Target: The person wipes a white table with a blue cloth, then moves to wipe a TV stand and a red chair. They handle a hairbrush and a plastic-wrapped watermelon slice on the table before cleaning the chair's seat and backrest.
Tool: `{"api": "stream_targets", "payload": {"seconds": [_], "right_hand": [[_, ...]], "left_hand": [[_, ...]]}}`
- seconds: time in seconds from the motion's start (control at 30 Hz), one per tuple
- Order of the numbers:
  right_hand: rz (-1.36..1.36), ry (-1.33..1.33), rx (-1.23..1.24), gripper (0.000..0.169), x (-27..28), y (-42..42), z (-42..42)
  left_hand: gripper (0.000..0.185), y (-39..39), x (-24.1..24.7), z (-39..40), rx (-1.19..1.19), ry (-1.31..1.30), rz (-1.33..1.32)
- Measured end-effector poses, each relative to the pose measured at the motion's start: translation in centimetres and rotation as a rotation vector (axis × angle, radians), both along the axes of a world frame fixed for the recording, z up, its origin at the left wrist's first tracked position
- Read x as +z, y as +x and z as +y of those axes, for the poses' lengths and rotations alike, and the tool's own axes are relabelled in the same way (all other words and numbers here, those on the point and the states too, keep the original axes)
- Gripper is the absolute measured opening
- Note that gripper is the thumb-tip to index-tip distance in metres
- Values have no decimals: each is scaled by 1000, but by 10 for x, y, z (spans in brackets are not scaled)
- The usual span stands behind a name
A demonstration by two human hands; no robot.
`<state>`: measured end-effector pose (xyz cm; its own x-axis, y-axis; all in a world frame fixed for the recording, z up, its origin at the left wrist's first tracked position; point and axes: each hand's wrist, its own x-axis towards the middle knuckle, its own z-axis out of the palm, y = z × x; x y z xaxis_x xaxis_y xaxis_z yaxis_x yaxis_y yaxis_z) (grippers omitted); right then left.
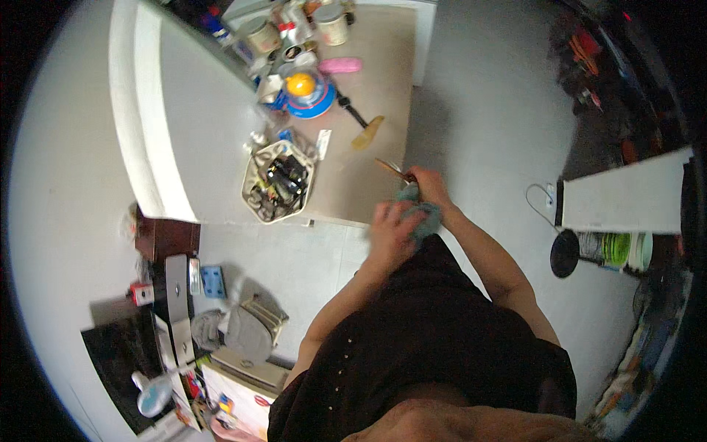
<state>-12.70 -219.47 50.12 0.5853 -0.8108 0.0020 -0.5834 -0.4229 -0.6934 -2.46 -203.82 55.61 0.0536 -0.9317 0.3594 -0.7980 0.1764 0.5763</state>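
Observation:
Close in front of my body, near the corner of the beige tabletop point(353, 188), both hands meet at a grey-green cloth point(426, 220). My left hand point(393, 227) is blurred, its bent fingers lying over the cloth. Just beyond it, my right hand point(432, 187) grips a thin brown stick-like thing point(390, 168) that points out over the table. A lighter strip shows beside that stick, too blurred to name. Part of the cloth hangs between the two hands. The right fingertips are partly hidden.
On the tabletop stand a cream basket point(247, 193) of dark items, a blue-rimmed container with a yellow knob point(301, 85), a pink case point(341, 65), lidded jars point(331, 25) and a black-handled tool point(367, 132). A grey chair point(249, 331) stands lower left; a white cabinet point(624, 193) is at right.

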Motion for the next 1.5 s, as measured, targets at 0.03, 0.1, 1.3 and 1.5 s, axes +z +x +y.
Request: {"api": "stream_targets", "payload": {"seconds": [0.03,0.1,1.3,1.5], "right_hand": [[32,134,-19,23,1,14,-3],[-100,430,60,21,6,34,-10],[-238,142,3,42,-142,352,38],[-765,79,122,45,-129,289,-4]], "left_hand": [[59,17,-13,10,117,58,89],[49,53,-37,40,320,20,293],[40,76,-71,242,1102,-192,1399],[40,84,-72,246,1070,-200,1389]]}}
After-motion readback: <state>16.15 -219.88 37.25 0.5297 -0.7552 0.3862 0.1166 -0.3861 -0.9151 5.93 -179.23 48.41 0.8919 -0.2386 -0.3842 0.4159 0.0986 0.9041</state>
